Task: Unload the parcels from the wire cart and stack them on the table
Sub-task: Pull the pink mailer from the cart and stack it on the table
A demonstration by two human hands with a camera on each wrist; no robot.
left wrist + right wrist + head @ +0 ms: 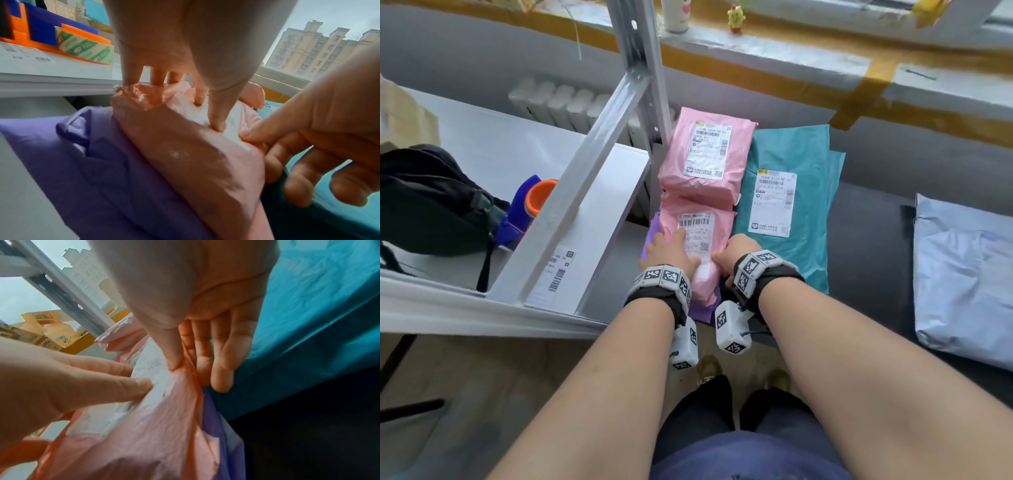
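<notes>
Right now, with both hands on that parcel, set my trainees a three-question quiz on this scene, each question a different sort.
1. True or false: the near pink parcel lies on a purple parcel.
2. Which parcel lies right of the pink ones? A teal, B yellow, C black.
3. Fill in: the left hand presses the parcel's white ____.

Key: 1 true. 2 A, the teal parcel. 3 label; the right hand holds the parcel's right edge.
</notes>
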